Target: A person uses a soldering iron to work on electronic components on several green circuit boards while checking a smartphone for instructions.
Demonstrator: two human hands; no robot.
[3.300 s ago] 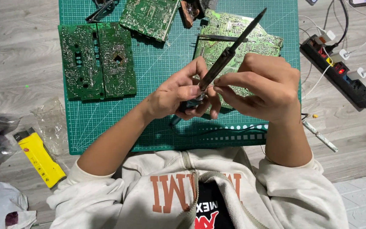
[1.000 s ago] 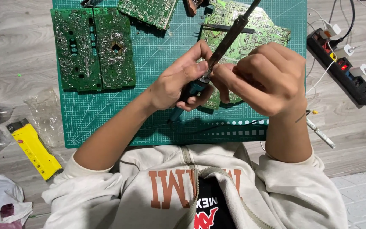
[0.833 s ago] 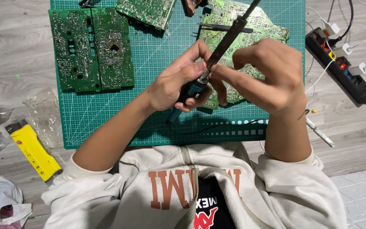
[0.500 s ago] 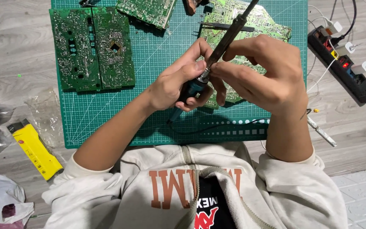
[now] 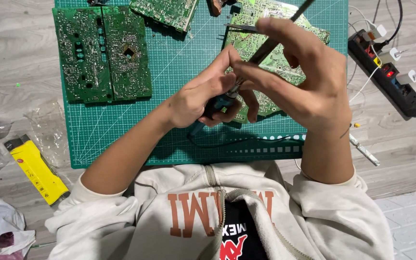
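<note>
My left hand (image 5: 203,98) grips the dark blue handle of a soldering iron (image 5: 258,55), whose metal shaft slants up to the right past the top edge. My right hand (image 5: 304,79) pinches that shaft between thumb and fingers just above the left hand. Both hands hover over a green cutting mat (image 5: 179,72). Under them lies a pale green circuit board (image 5: 275,58), partly hidden by the fingers. A black cord (image 5: 241,141) runs along the mat below the hands.
Two dark green circuit boards (image 5: 102,53) lie side by side on the mat's left; another (image 5: 164,9) at the top. A black power strip (image 5: 391,77) with plugs sits at right. A yellow tool (image 5: 37,168) and plastic bags lie at left on the wooden floor.
The view has shifted slightly, and the hands with the soldering iron sit higher in frame. My right hand's fingers have slid along the iron's shaft; the left hand keeps its grip.
</note>
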